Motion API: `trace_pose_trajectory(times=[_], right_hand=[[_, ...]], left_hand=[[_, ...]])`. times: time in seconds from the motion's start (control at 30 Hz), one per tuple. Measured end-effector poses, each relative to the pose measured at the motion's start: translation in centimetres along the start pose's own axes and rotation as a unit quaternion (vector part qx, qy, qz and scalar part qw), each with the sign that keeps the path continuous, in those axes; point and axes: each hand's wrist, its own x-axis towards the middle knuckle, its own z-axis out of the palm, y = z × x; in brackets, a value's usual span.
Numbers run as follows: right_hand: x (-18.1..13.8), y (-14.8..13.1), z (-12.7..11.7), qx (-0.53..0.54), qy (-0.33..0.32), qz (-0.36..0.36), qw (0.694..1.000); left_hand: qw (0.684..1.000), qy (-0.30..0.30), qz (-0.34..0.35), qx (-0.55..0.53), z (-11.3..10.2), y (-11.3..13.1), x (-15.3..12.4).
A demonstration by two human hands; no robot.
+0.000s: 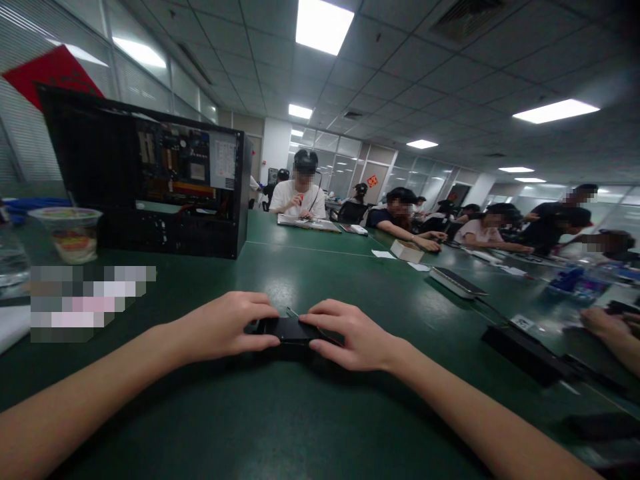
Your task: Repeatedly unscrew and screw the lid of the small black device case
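Note:
A small black box-shaped device (291, 329) is held between my two hands, low over the green table (280, 413). My left hand (235, 323) grips its left end, thumb along the near edge and fingers over the top. On the right end, my right hand (347, 333) closes in the same way, with the thumb at the near corner. A thin, light-coloured piece (291, 312) sticks up behind the device; I cannot make out what it is. Fingers hide both ends of the device.
An opened computer case (200, 230) stands at the left, beside a plastic cup (75, 237). To the right lie a black box (525, 353), a flat black-and-white device (457, 283) and a small open carton (407, 251). Several people sit around the table; a co-worker's hand (607, 327) is at far right.

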Motion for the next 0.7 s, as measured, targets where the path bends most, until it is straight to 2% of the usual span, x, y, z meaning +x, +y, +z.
trace_pose_trajectory(times=[0.23,0.5,0.7], right_hand=[[0.2,-0.1,1.0,0.014,0.071,-0.004,0.997],[0.2,-0.7,0.9,0.025,0.002,0.005,1.0],[-0.3,-0.5,1.9,-0.023,0.048,-0.039,0.998]], left_hand=[[0.998,0.019,-0.01,-0.067,0.8,0.1,0.1],[0.999,0.007,0.014,-0.029,0.8,0.8,-0.2],[0.996,-0.005,-0.025,-0.081,0.2,1.0,0.2]])
